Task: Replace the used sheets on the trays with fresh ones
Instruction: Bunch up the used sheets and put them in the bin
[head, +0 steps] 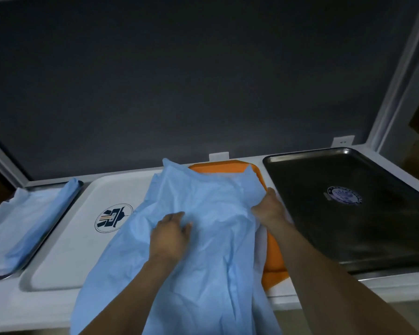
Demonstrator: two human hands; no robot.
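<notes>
Four trays sit in a row on a white counter (324,292), seen from the head camera. Behind them stands a dark panel (203,81) set in a white frame (392,88). Light is dim. Two small white tabs (218,157) stick up at the counter's back edge.

Far left: metal tray (0,278), partly out of view, with a folded blue sheet (29,221) lying on it. Next: white tray (65,250), bare, with a round emblem (113,217) printed near its middle. Third: orange tray (273,257), mostly covered; only its far corner and right rim show. Far right: dark tray (348,233), bare except for a round sticker (344,195).

A large crumpled blue sheet (203,250) covers the orange tray, spills left over part of the white tray and hangs down past the counter's front edge. A white layer shows under its right edge.

Both forearms reach in from below, bare. The left hand (171,232) lies back-up on the middle of the crumpled sheet, fingers curled into the fabric and gathering a fold. The right hand (269,206) is at the sheet's right side, over the orange tray's rim and just beside the dark tray, fingers and thumb clenched on the sheet's bunched edge.
</notes>
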